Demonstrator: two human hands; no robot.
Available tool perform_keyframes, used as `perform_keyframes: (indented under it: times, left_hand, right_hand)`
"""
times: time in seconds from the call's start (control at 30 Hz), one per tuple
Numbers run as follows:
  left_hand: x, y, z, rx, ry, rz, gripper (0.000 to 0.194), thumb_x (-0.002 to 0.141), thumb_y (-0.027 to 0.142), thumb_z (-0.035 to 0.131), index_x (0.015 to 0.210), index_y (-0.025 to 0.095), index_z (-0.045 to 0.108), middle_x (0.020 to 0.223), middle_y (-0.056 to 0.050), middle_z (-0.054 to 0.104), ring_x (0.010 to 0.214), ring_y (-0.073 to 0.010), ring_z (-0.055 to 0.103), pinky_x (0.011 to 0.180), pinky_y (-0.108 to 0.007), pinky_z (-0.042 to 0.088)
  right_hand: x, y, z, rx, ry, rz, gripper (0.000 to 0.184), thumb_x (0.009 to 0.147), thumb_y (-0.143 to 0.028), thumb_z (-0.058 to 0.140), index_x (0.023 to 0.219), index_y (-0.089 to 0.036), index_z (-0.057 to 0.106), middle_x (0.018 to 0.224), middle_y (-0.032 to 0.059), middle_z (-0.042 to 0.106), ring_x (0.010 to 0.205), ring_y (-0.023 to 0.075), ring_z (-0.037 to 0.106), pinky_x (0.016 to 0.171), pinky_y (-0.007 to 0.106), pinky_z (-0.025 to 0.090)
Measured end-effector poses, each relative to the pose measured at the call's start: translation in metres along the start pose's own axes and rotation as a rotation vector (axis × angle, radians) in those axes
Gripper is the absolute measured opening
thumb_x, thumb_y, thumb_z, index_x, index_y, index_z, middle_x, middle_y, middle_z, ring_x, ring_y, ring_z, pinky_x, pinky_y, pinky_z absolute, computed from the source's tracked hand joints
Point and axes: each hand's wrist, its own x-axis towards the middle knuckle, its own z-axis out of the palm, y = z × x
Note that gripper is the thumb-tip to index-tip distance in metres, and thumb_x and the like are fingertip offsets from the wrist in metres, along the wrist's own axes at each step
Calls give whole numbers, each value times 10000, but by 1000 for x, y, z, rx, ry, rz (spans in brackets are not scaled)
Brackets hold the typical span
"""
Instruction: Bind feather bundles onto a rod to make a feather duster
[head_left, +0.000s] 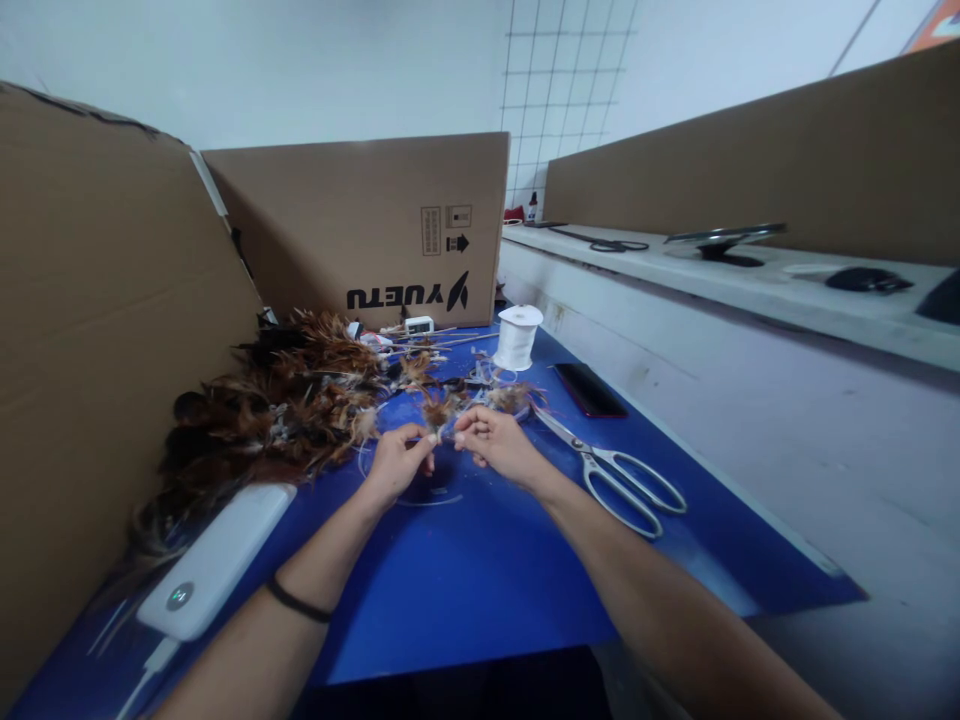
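Note:
My left hand (397, 462) and my right hand (496, 444) meet over the blue table (480, 580), both pinched on a small brown feather tuft (439, 410) between them. Each hand's fingertips press together around its stem or a thin thread that I cannot make out clearly. A large pile of brown feathers (277, 410) lies just left of my left hand. A white thread spool (517, 337) stands beyond my right hand. White-handled scissors (619, 470) lie to the right of my right hand.
A white power bank (217, 560) with a cable lies at the near left. A dark phone (590, 390) rests past the scissors. Cardboard walls (112, 300) and a cardboard box (375, 225) enclose the left and back. A white ledge (735, 270) runs along the right.

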Motion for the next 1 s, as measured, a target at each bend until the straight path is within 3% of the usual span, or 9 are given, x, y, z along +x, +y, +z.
perform_keyframes:
  times: [0.37,0.53,0.7,1.0]
  left_hand:
    - [2,-5,-2,-14,34,76,232,745,340,568,636,136,580,572,6,562,405,-99,523,431,-233,464]
    - [0,-3,-1,84,-56,130,234,772,321,537,618,146,557,544,17,537,396,-99,523,413,-221,437]
    - [-1,-4,-1,185,-99,125,209,792,315,512,662,157,553,511,16,577,421,-118,550,468,-231,442]
    - [0,1,-3,348,-34,153,225,791,253,506,601,152,573,555,-4,620,513,-122,574,584,-242,430]
  right_hand:
    - [1,4,-1,-158,9,4,144,703,-243,570,816,-177,512,641,-19,590,415,56,441,366,175,358]
    - [0,6,0,-204,0,-17,132,703,-237,565,809,-181,510,643,-20,604,433,61,466,396,176,360]
    - [0,4,1,-190,-3,-29,130,705,-230,568,810,-181,508,640,-18,600,460,70,482,417,181,366]
    - [-1,2,-3,-300,3,-89,126,725,-202,576,843,-161,573,669,-7,612,523,89,523,503,212,416]
